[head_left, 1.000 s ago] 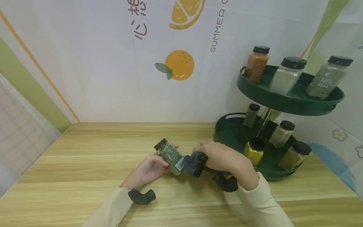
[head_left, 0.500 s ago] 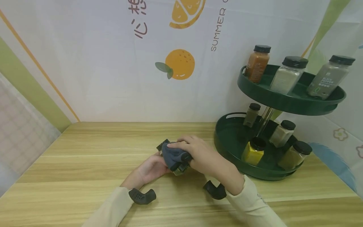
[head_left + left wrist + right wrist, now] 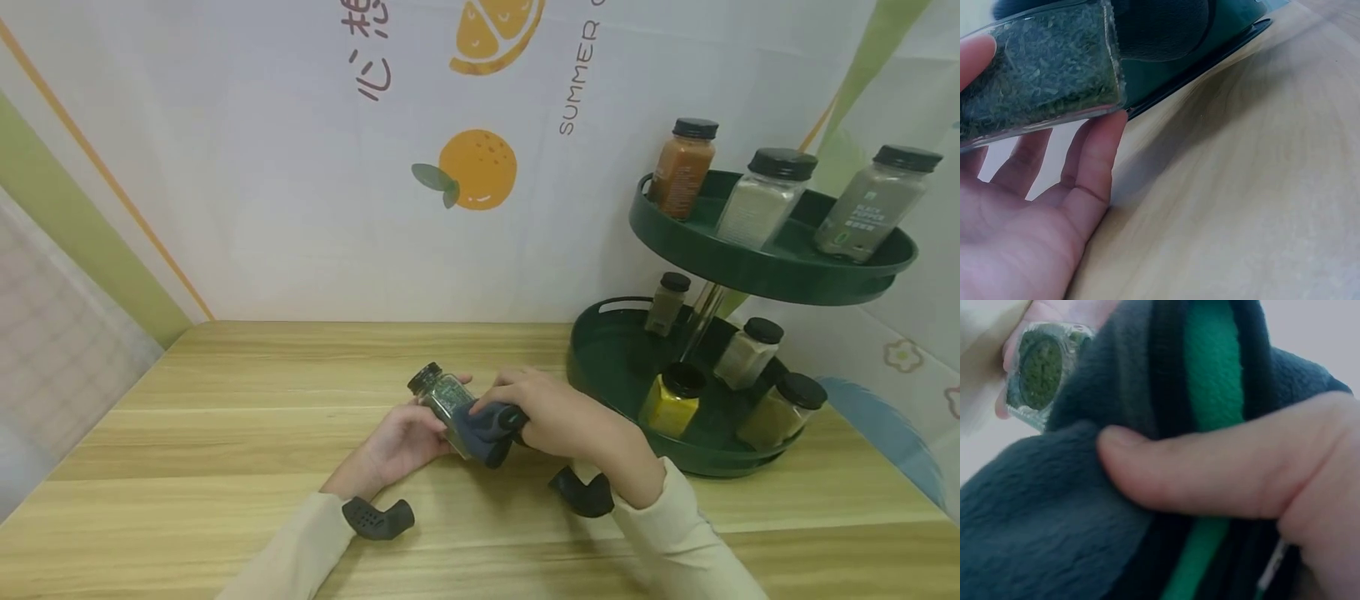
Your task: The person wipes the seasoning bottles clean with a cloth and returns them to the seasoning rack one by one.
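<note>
My left hand (image 3: 401, 442) holds a clear spice jar (image 3: 1047, 65) of dried green herbs, tilted with its black lid (image 3: 425, 377) toward the back left. The thumb lies on one side of the glass and the fingers support it from below. In my right hand (image 3: 558, 412) is a folded dark blue cloth (image 3: 483, 429) with a green stripe, gripped under the thumb in the right wrist view. The cloth lies against the lower side of the jar and covers part of it. The jar's bottom (image 3: 1041, 372) shows beside the cloth in the right wrist view.
A green two-tier rack stands at the right. Its upper tray (image 3: 772, 271) bears an orange-brown spice jar (image 3: 682, 175), a pale one (image 3: 761, 204) and a black pepper jar (image 3: 870, 208). Several smaller jars, one yellow (image 3: 671, 404), stand in the lower tray (image 3: 600, 367). A printed curtain (image 3: 300, 208) hangs behind the wooden table (image 3: 225, 400).
The cloth in my right hand came left onto the jar, covering most of it, then slid back right toward the jar's bottom. My left hand stays in place with the jar.
</note>
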Available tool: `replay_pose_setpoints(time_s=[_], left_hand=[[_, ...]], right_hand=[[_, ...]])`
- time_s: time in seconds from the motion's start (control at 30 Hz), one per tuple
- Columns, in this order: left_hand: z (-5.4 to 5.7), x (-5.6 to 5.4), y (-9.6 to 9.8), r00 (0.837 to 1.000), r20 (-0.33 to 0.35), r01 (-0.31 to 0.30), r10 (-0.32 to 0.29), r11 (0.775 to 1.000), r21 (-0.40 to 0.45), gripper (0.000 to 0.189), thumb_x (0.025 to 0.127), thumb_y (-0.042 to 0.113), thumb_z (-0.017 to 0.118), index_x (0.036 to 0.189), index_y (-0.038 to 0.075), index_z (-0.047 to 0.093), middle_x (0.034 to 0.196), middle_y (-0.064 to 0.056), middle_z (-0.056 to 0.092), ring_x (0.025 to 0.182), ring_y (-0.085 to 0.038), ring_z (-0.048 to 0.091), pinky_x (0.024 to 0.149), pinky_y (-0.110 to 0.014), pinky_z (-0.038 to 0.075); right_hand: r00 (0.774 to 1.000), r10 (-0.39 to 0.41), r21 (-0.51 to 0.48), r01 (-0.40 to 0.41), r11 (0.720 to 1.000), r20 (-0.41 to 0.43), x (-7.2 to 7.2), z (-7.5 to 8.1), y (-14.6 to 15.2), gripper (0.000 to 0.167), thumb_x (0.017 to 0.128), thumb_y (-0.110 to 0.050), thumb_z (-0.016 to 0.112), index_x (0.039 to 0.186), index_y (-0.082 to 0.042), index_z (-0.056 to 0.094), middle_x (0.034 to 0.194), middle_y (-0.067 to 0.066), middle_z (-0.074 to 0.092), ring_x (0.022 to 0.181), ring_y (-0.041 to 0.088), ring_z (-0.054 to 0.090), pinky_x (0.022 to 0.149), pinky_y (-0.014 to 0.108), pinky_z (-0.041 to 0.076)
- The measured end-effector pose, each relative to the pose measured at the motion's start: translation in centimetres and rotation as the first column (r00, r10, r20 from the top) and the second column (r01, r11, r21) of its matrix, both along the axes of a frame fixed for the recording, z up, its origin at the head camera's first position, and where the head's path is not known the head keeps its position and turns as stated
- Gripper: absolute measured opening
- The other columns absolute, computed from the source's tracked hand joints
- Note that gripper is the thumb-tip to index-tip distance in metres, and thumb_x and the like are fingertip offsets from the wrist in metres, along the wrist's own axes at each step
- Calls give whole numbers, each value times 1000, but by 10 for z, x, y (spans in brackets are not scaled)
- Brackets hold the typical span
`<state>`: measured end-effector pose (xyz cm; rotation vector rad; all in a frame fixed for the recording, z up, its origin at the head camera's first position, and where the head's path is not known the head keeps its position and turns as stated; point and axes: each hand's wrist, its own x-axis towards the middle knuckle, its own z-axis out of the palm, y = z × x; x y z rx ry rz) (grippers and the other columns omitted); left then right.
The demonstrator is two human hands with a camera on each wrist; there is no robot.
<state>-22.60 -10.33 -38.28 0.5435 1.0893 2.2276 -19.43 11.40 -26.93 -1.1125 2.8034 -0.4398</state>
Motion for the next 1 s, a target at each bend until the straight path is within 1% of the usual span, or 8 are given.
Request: replay_pose_setpoints(time_s=[0.17, 0.27, 0.37, 0.57, 0.7, 0.8, 0.87, 1.0], left_hand=[[1, -1, 0, 1000, -2, -26, 26, 1000, -15, 68, 75, -5, 43, 138, 18, 31, 123, -2, 48, 110, -19, 50, 91, -39, 43], [2, -2, 0, 999, -10, -32, 32, 999, -28, 67, 75, -6, 43, 137, 18, 33, 124, -1, 47, 111, -19, 50, 91, -40, 43], [2, -2, 1, 999, -14, -30, 30, 999, -39, 66, 75, -7, 43, 135, 20, 36, 124, 0, 48, 111, -18, 51, 91, -40, 43], [2, -1, 2, 999, -39, -22, 20, 998, -51, 59, 76, -9, 42, 129, 17, 39, 120, -3, 54, 106, -19, 55, 90, -40, 46], [0, 2, 1, 998, -57, -17, 11, 995, -100, 52, 83, -8, 38, 127, 19, 41, 116, 0, 54, 102, -16, 55, 89, -37, 47], [-1, 3, 1, 999, -51, -19, 13, 992, -122, 48, 87, -7, 35, 125, 22, 43, 115, 3, 53, 100, -14, 56, 89, -36, 47], [-2, 3, 1, 999, -44, -21, 16, 993, -116, 50, 85, -9, 36, 125, 21, 44, 115, 2, 53, 100, -14, 55, 89, -36, 47], [-1, 3, 2, 999, -29, -34, 32, 996, -81, 56, 80, -10, 40, 128, 20, 42, 114, 1, 53, 99, -14, 55, 88, -38, 47]], right_hand=[[995, -51, 61, 46, 997, 90, -2, 6, 8, 62, 69, 21, 49, 109, -22, 68, 102, -3, 60, 98, 15, 53, 87, 35, 45], [991, -92, 81, 84, 993, 101, -3, 10, 14, 62, 69, 21, 48, 108, -22, 68, 108, -3, 62, 102, 16, 55, 90, 37, 46], [992, -119, 36, 117, 992, 31, -5, 12, 17, 60, 71, 19, 52, 114, -20, 65, 113, 0, 63, 106, 19, 56, 91, 40, 46], [978, -164, -184, 140, 973, -128, -2, 6, 0, 59, 77, 10, 62, 129, -15, 53, 122, 6, 58, 109, 23, 58, 91, 42, 48], [969, -107, -137, 78, 987, -223, 5, -8, -19, 59, 76, 4, 67, 130, -16, 51, 114, 6, 57, 106, 24, 57, 89, 40, 48], [962, -80, -83, 60, 995, -260, 8, -15, -26, 61, 75, 3, 69, 129, -16, 50, 108, 6, 56, 102, 24, 55, 88, 39, 48], [966, -93, -80, 76, 994, -240, 8, -16, -26, 62, 74, 4, 70, 129, -17, 50, 107, 6, 56, 102, 23, 55, 88, 39, 47], [983, -125, -53, 119, 992, -132, 4, -13, -18, 59, 75, 7, 67, 126, -19, 51, 109, 5, 57, 101, 22, 56, 88, 39, 47]])
